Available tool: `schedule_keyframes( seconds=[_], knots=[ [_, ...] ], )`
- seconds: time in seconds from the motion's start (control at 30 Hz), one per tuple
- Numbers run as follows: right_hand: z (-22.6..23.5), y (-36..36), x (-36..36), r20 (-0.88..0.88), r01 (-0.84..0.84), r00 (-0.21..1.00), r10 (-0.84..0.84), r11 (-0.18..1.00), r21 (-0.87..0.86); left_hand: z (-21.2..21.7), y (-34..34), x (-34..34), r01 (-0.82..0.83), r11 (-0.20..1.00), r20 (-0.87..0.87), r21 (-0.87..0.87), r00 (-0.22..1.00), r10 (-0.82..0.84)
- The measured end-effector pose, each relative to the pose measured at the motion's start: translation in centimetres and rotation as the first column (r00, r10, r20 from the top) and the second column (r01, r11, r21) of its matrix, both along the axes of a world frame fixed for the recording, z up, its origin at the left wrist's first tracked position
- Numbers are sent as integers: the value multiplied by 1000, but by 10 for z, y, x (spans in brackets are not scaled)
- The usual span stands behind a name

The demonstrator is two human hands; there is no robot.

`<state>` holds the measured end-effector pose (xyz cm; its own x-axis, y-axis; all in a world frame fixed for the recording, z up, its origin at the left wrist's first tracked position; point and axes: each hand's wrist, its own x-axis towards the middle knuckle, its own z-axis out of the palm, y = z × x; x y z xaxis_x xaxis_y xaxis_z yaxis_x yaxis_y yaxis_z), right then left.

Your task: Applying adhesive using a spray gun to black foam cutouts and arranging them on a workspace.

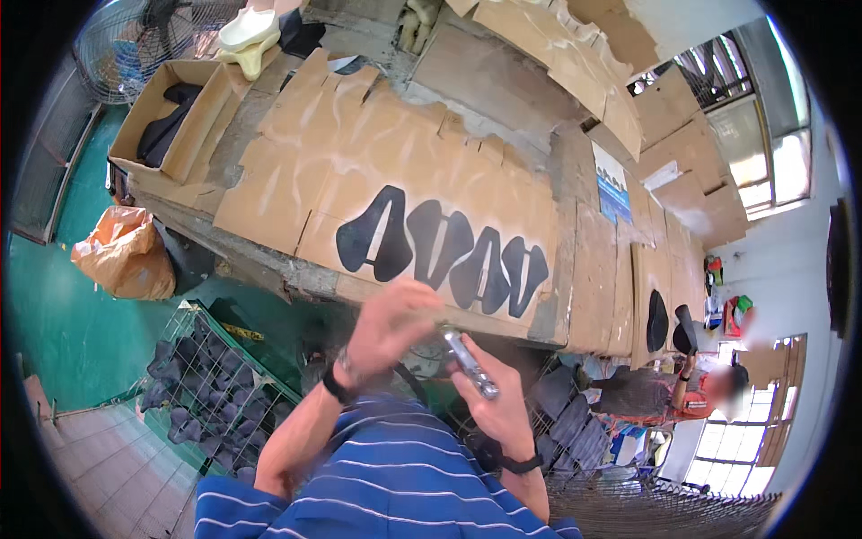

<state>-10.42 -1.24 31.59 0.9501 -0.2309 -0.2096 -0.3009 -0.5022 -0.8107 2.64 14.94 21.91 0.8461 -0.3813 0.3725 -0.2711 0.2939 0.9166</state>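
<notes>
Before my body, my right hand (496, 395) is closed round a silver metal tool that looks like a spray gun (474, 364), its front end tilted up and left. Close to that front end is my left hand (388, 325), blurred by motion; whether its fingers touch the tool cannot be made out. Just beyond both hands, a row of black saddle-shaped pieces lies on a cardboard sheet (296, 166). The leftmost black piece (384, 235) is plain dark; the second piece (438, 241) looks greyer. Pale spray-like streaks mark the cardboard around them.
Dark pieces fill a wire cage (224, 395) at lower left. An orange sack (126, 251) stands on the green floor. A cardboard box (171, 117) and a cream saddle-shaped form (247, 36) sit at the table's far left. Another person (664, 391) works at right, holding a dark piece.
</notes>
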Motion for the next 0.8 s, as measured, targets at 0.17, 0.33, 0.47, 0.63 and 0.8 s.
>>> schedule_keyframes(
  seconds=[0.17,0.33,0.47,0.63,0.8],
  knots=[
    [9,-20,-8,-8,-193,981,194,979,58,76,-12,-41,131,977,454,168,869,-194],
    [1,-27,-15,94,-214,973,212,977,16,81,-21,-61,2,984,484,176,871,-88],
    [5,-49,-7,4,0,1000,-2,932,363,77,-16,-77,-170,973,439,159,895,85],
    [40,-62,15,-47,158,985,-167,749,644,50,-37,-98,315,914,-204,256,942,-268],
    [45,-57,16,13,148,976,-218,706,692,47,-66,-107,487,873,-476,33,775,-415]
  ],
)
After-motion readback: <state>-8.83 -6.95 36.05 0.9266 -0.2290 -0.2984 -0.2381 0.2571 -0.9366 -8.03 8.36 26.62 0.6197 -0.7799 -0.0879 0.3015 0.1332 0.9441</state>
